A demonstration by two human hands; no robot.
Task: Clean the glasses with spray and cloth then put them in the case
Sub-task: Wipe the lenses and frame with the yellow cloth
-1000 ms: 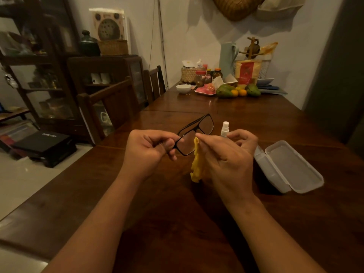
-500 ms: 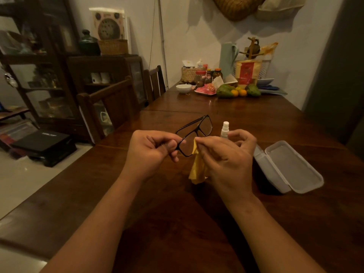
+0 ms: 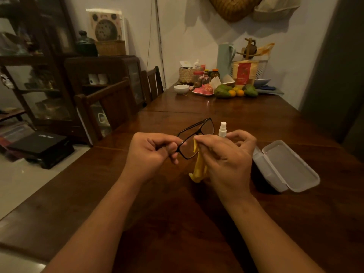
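Wiping step: the left hand point(image 3: 151, 150) pinches the glasses point(image 3: 197, 137) by one corner above the table point(image 3: 246, 115), and the right hand point(image 3: 226, 156) pinches the yellow cloth point(image 3: 199, 168) against the near lens. Next, I'd judge, finish both lenses, then fold the arms. The case point(image 3: 285, 166) lies open at the right with nothing inside.

A long dark wooden table point(image 3: 177, 213) carries everything. On its right side lies a grey case point(image 3: 285, 168), open. A white spray bottle point(image 3: 222, 129) stands near the middle, its base hidden. At the far end are a white bowl point(image 3: 181, 89), fruit point(image 3: 222, 91) and a woven basket point(image 3: 186, 74).
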